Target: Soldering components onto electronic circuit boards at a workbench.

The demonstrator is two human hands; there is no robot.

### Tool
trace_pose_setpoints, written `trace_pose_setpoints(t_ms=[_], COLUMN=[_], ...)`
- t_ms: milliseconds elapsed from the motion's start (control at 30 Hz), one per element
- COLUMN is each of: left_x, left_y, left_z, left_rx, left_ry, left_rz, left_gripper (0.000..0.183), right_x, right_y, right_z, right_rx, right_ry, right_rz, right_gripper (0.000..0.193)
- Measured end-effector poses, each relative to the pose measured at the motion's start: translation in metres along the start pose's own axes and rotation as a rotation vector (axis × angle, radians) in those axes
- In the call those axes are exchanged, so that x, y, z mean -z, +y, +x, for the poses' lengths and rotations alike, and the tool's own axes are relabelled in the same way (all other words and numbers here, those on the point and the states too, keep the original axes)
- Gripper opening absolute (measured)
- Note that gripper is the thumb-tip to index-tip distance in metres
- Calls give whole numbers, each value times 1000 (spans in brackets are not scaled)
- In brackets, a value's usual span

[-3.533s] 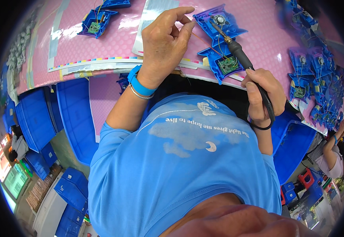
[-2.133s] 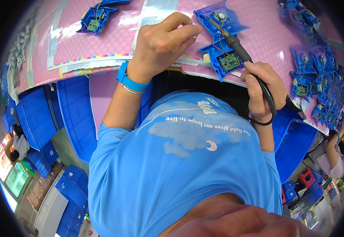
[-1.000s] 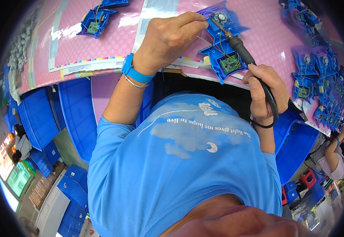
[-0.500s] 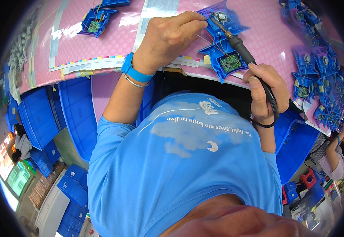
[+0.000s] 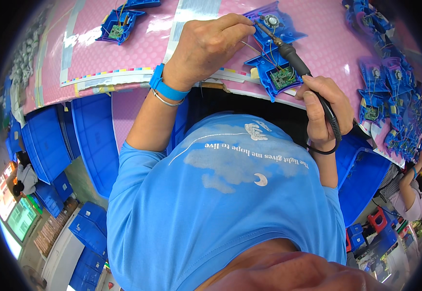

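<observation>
My right hand (image 5: 328, 109) grips a soldering iron (image 5: 296, 60) by its black handle. The iron's metal tip points up and left, reaching the left edge of an opened blue plastic housing (image 5: 288, 35). Close beside that tip, my left hand (image 5: 216, 41) is closed in a pinch; what its fingers hold is too small to make out. A round speaker (image 5: 271, 21) sits in the upper half of the housing. The lower half holds a green circuit board (image 5: 282, 77). Thin wires (image 5: 264, 53) run between the halves, and a pale one passes beneath my left hand.
Another wired blue housing (image 5: 119, 28) lies at the far left of the pink-covered table (image 5: 114, 60). Several more (image 5: 395, 92) crowd the right side. Blue bins (image 5: 93, 140) stand below the table edge. At the far right a person's arm (image 5: 407, 182) reaches toward the housings.
The soldering iron and my right hand have shifted very slightly. My left hand keeps its pinch in nearly the same place.
</observation>
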State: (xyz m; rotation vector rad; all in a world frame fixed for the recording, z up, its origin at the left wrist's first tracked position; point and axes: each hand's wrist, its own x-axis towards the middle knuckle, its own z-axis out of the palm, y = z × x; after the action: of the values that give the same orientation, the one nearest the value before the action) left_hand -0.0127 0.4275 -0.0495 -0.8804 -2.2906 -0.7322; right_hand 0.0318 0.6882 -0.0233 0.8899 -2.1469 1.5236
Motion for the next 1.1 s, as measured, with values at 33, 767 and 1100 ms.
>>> trace_pose_setpoints(t_ms=[33,767,1100], left_x=[0,-1,7], left_y=[-1,-1,9], left_z=[0,-1,-12], left_rx=[-5,8,80], left_ry=[3,-15,-41], left_rz=[-3,8,-99], left_gripper=[18,18,20], right_x=[0,2,12], right_y=[1,0,-5], right_z=[0,-5,-13], right_rx=[2,23,-18], right_ry=[1,66,36], right_rz=[4,74,54], right_gripper=[20,21,28])
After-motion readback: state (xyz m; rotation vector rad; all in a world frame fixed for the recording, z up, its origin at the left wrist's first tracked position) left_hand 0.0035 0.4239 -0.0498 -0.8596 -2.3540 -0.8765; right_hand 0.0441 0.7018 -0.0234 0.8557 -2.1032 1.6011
